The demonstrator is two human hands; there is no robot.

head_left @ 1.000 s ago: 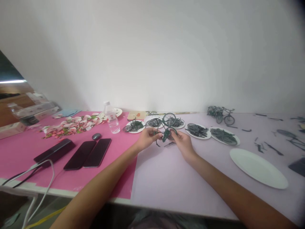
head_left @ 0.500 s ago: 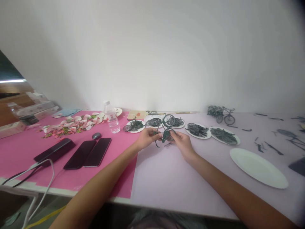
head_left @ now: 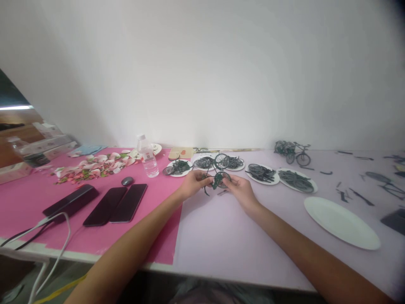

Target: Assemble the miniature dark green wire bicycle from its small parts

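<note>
Between my two hands, above the pale part of the table, is a partly assembled dark green toy bicycle (head_left: 217, 179) with spoked wheels. My left hand (head_left: 195, 184) pinches its left side between thumb and fingers. On the other side, my right hand (head_left: 240, 188) grips it close to a wheel. Fingers cover parts of the frame, so the joints are hard to make out. Just behind stand white plates of dark bicycle parts, among them a plate of small green pieces (head_left: 179, 167) and a plate of dark rods (head_left: 262, 173).
A bare white plate (head_left: 341, 223) lies at the right, near loose dark parts (head_left: 362, 196). An assembled toy bicycle (head_left: 302, 155) stands by the wall. On the pink side are a water bottle (head_left: 148, 158), two phones (head_left: 129, 202), a power strip (head_left: 71, 202) and artificial petals (head_left: 95, 166).
The toy bicycle has turned slightly in my hands, which stay in nearly the same place. The whole view has shifted a little.
</note>
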